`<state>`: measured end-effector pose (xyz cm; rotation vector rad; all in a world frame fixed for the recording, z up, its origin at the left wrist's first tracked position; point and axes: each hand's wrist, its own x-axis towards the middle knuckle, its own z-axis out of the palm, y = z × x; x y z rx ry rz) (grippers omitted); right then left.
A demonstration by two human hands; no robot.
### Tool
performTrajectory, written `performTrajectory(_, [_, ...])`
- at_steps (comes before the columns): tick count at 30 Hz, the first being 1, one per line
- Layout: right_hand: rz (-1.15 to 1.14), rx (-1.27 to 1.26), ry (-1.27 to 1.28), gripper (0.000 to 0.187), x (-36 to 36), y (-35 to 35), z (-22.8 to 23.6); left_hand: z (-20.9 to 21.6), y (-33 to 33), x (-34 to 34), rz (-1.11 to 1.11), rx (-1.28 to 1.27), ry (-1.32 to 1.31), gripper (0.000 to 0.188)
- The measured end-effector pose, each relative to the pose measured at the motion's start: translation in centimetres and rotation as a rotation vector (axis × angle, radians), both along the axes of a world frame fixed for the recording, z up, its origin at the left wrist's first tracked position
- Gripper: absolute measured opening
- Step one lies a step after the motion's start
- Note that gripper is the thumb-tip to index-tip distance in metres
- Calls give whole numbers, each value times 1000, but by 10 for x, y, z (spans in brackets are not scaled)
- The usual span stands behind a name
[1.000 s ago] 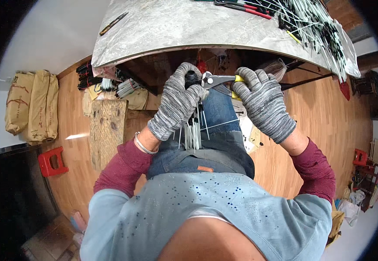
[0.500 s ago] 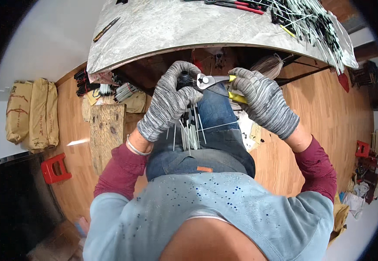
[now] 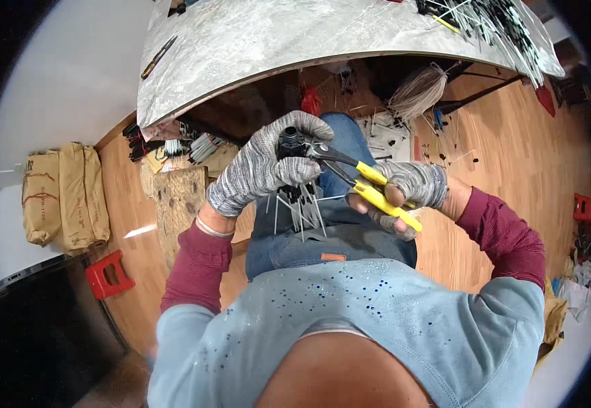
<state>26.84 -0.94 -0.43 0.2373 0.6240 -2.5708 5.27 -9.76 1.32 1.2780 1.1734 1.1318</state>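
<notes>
My left hand (image 3: 268, 163), in a grey knitted glove, is closed around a black plastic part (image 3: 291, 141) with a ribbed round neck. In the same kind of glove, my right hand (image 3: 407, 190) grips yellow-handled pliers (image 3: 379, 198), with its fingers around the handles, which are spread apart. The pliers' metal jaws meet the right side of the black part; whether they bite on it cannot be made out. Below my left hand, a bunch of thin pale rods (image 3: 303, 216) with black ends lies over my jeans.
Ahead is a marbled table (image 3: 275, 51), bearing a dark pen-like tool (image 3: 159, 57) and a heap of black-and-white rods (image 3: 489, 30). Under its edge lies a bundle of pale strands (image 3: 420, 92). A wooden board (image 3: 178, 204), a red stool (image 3: 110, 274) and tan sacks (image 3: 61, 197) stand left.
My right hand has turned and come lower, swinging the pliers' handles down to the right. The jaws have shifted slightly downward beside the black part. My left hand keeps its hold.
</notes>
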Motion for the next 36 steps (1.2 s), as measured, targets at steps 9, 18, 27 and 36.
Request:
performTrajectory(9, [-468,2037,421,42,-8,10,33,-6,1,6,126,-6,35,40])
performTrajectory(18, [6,499,-47,39,14,13,20,-1,-1,26,32,64,156,40])
performTrajectory(27, [-158,1560,96,39,-1,19,40,-7,1,26,134,44,64,42])
performTrajectory(36, [24,1133,202,37,0,28,26,-7,-3,32,206,73,133,42])
